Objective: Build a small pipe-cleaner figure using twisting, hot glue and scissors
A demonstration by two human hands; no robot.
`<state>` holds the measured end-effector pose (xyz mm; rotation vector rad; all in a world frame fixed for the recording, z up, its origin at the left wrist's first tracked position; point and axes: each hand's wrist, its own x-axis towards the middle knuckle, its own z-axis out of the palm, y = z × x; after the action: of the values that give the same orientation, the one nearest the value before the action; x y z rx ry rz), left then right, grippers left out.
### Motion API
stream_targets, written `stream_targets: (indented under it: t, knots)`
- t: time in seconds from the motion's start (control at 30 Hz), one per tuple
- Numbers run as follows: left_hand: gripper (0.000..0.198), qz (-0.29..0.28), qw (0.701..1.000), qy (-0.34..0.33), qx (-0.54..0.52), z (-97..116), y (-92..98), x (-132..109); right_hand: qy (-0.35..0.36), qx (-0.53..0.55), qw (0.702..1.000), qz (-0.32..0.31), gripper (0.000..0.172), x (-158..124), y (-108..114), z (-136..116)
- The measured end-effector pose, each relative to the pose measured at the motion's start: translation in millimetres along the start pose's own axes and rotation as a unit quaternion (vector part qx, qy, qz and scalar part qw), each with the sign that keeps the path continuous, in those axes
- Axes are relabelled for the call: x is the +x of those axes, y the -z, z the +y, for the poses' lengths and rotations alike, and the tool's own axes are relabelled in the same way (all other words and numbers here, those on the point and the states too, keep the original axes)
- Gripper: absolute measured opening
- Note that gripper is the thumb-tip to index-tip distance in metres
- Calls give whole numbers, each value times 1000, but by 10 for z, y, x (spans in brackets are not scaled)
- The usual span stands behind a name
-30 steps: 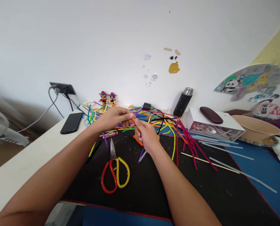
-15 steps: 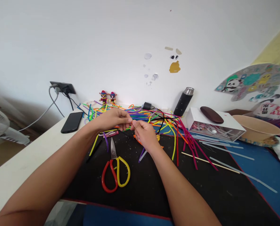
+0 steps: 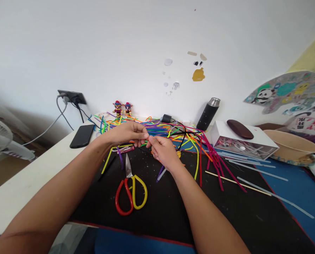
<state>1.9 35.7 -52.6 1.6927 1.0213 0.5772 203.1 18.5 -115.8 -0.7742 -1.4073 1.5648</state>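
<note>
Above the black mat, the fingertips of my left hand and my right hand meet in a pinch. Whatever they hold between them is too small and too covered to name. Behind both hands spreads a pile of colourful plastic strips. A purple strip pokes out below my right hand, beside a pale one. Nearer to me, scissors with one red and one yellow handle lie on the mat, blades pointing away. A small yellow woven piece shows just past my right wrist.
At left lie a phone and, off the table, a fan. Two small figurines stand by the wall. To the right are a black flask, a white box with a glasses case on top, a bowl and a thin stick.
Both hands keep almost the same pinched pose, with only slight finger movement. The whole view has shifted a little.
</note>
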Motion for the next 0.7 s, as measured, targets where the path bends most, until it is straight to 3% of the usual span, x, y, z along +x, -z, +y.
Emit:
stream_targets:
  t: [0.2,0.5,0.7]
  knots:
    - [33,-28,999,-1,-31,-20,22,-13,-13,14,999,-39,54,-21,-20,-12]
    - [34,-19,999,0,-51,-47,16,11,-9,11,999,-43,53,-20,-8,-14]
    - [31,-1,1000,-18,13,-8,-9,26,-9,-4,1000,-27,54,-9,-4,4]
